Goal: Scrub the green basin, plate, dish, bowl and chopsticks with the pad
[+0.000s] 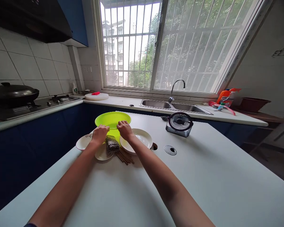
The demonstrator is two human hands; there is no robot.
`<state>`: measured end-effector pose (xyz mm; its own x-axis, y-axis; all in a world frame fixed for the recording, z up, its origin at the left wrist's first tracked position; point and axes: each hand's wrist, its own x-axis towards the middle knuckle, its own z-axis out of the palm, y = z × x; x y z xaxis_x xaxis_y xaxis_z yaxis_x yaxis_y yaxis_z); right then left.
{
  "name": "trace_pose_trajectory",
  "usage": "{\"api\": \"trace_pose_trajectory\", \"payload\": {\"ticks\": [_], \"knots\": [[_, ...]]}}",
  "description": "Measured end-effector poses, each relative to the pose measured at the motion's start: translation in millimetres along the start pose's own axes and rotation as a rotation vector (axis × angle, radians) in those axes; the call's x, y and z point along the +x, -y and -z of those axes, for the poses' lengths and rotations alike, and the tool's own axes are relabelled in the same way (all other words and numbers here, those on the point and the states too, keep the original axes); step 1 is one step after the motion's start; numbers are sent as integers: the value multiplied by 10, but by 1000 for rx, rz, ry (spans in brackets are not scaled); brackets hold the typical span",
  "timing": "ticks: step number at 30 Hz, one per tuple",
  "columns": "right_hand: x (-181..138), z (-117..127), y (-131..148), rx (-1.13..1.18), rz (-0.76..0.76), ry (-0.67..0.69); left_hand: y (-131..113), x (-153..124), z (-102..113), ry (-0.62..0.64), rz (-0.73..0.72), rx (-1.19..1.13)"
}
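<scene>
A lime-green plastic basin (pixel 109 119) stands near the far end of the white table. My left hand (pixel 100 133) is closed on the near left of its rim. The near right of that rim is in the curled fingers of my right hand (pixel 124 130). In front of the basin lies a folded grey-brown cloth (pixel 112 144), beside several wooden chopsticks (pixel 124 157). A white bowl (pixel 82 143) sits left of my left hand, a small pale plate (pixel 103 154) below it. Under my right wrist is a larger white dish (pixel 143 137), partly hidden.
On the right of the white table (pixel 203 176) stands a small black fan (pixel 180 122), near a round metal socket cover (pixel 170 150). Beyond is a counter with a double sink (pixel 156 104) and faucet (pixel 178 80). A lidded wok (pixel 13 93) rests on the stove at left.
</scene>
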<state>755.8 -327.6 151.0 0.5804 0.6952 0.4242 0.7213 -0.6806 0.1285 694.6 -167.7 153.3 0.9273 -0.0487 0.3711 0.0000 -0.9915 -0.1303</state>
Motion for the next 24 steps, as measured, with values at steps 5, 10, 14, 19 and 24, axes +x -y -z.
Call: {"api": "trace_pose_trajectory", "payload": {"ticks": [5,10,14,19,24], "knots": [[-13,59,-74,-14,0,-29,-45,-2,98,-68,-19,2],[-72,337,-128,0,-31,-61,-70,16,326,-141,-35,-2],[-222,671,-185,11,-52,-78,-141,-5,562,-231,-76,-23],[-565,1047,-290,11,-34,-114,-348,-116,840,-376,-164,-102],[-1079,1259,-451,20,58,-278,-568,-273,1006,-480,-337,-226]]}}
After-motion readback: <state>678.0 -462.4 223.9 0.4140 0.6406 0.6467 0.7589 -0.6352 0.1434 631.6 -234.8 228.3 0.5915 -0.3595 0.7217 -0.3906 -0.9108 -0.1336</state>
